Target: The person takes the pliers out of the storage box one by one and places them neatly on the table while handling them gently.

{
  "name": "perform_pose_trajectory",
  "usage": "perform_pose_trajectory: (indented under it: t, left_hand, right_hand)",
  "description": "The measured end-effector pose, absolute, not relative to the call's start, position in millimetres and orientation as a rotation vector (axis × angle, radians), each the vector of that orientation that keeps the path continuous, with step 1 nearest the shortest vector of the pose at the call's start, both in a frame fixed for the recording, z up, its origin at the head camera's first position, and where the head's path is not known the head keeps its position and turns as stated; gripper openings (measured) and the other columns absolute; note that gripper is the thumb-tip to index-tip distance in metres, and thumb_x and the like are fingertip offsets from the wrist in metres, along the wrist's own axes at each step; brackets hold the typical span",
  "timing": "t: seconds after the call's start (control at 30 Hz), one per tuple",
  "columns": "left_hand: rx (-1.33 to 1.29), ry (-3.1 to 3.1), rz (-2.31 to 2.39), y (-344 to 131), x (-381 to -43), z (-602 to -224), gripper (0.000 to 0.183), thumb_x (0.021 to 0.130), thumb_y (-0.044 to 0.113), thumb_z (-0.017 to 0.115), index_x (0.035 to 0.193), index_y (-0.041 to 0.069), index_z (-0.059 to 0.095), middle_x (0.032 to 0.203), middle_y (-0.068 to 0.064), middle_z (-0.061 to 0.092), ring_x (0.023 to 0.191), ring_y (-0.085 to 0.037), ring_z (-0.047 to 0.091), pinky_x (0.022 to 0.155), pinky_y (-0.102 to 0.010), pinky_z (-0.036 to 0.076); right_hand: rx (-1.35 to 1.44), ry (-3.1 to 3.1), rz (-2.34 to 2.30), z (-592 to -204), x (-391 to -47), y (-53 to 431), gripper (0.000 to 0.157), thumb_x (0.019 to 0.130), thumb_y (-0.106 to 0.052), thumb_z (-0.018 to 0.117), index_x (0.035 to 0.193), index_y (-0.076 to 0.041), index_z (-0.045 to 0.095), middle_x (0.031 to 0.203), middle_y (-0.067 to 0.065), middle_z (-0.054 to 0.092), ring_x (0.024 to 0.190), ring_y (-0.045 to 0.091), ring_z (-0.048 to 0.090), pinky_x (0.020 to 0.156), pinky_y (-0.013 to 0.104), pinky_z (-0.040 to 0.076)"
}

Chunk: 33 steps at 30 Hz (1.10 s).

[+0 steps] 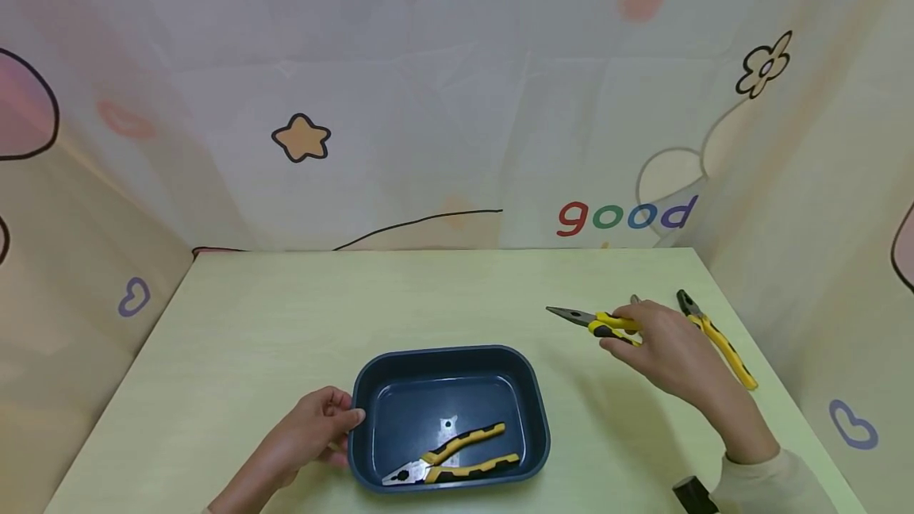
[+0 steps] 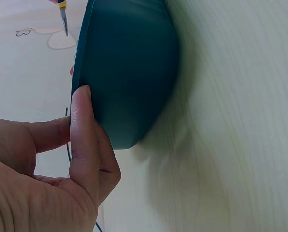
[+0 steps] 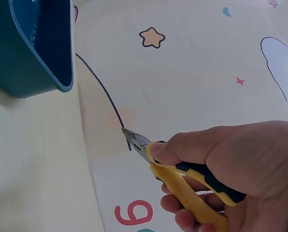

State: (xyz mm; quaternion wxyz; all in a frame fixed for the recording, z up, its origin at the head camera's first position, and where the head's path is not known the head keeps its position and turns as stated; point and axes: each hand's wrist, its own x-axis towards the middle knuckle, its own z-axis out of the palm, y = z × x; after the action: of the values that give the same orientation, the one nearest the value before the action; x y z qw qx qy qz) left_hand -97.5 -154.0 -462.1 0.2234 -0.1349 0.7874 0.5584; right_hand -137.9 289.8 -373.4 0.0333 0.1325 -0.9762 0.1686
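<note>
My left hand (image 1: 314, 427) pinches the left rim of a dark blue plastic tray (image 1: 448, 351) between thumb and fingers, also plain in the left wrist view. Inside the tray, near its front wall, lie combination pliers (image 1: 446, 458) with yellow and black handles, their handles spread. My right hand (image 1: 667, 347) grips needle-nose pliers (image 3: 182, 176) by their yellow and black handles, raised over the table to the right of the tray. Their pointed tip faces left. Another pair of yellow-handled pliers (image 1: 717, 339) with a dark head lies beyond the right hand.
The pale table (image 1: 321, 300) meets a printed curtain (image 1: 400, 141) at the back and sides. A small metallic piece (image 1: 635, 300) peeks out behind the right hand, mostly hidden. A black block (image 1: 693, 494) sits beside the right sleeve.
</note>
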Motion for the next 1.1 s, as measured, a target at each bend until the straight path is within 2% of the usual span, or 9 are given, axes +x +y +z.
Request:
perform_pose_trajectory:
  t: [0.1,0.43,0.73,0.93,1.1]
  left_hand:
    - [-0.364,2.179,1.542,-153.9,-98.2,-462.4,0.016,0.101,0.008,0.066,0.107,-0.001,0.056,0.085,-0.010,0.059,0.066,-0.022,0.060,0.054,-0.030,0.057]
    - [-0.366,2.186,1.530,-153.2,-99.5,-463.0,0.016,0.101,0.008,0.066,0.108,-0.001,0.056,0.085,-0.011,0.059,0.067,-0.022,0.059,0.054,-0.030,0.058]
    - [-0.398,2.187,1.519,-153.6,-98.9,-463.4,0.015,0.100,0.007,0.067,0.107,0.000,0.057,0.086,-0.012,0.059,0.068,-0.023,0.060,0.055,-0.031,0.058]
    - [-0.395,2.189,1.527,-154.0,-98.6,-463.3,0.015,0.100,0.008,0.067,0.108,-0.001,0.057,0.086,-0.012,0.060,0.068,-0.023,0.061,0.055,-0.031,0.058]
    - [-0.405,2.187,1.522,-153.2,-98.4,-462.7,0.015,0.100,0.008,0.067,0.108,-0.001,0.057,0.087,-0.012,0.060,0.068,-0.023,0.061,0.055,-0.031,0.059]
  right_hand:
    - [0.386,-3.005,0.507,-374.3,-137.8,290.6,0.041,0.088,-0.028,0.082,0.114,0.004,0.073,0.102,0.015,0.072,0.083,0.026,0.064,0.072,0.048,0.056]
    - [0.253,-3.040,0.487,-378.2,-137.0,295.6,0.049,0.089,-0.031,0.080,0.118,0.007,0.070,0.096,0.016,0.068,0.074,0.022,0.055,0.061,0.035,0.046]
    - [0.184,-3.026,0.515,-383.4,-138.4,300.9,0.050,0.091,-0.032,0.078,0.120,0.008,0.069,0.094,0.016,0.068,0.075,0.024,0.054,0.059,0.033,0.042]
    - [0.121,-3.009,0.548,-384.8,-138.1,303.4,0.054,0.091,-0.032,0.077,0.125,0.009,0.067,0.101,0.022,0.069,0.074,0.026,0.054,0.057,0.033,0.040]
    - [0.082,-3.000,0.558,-386.0,-137.8,304.2,0.055,0.091,-0.032,0.077,0.127,0.008,0.067,0.098,0.019,0.068,0.073,0.026,0.054,0.055,0.033,0.039]
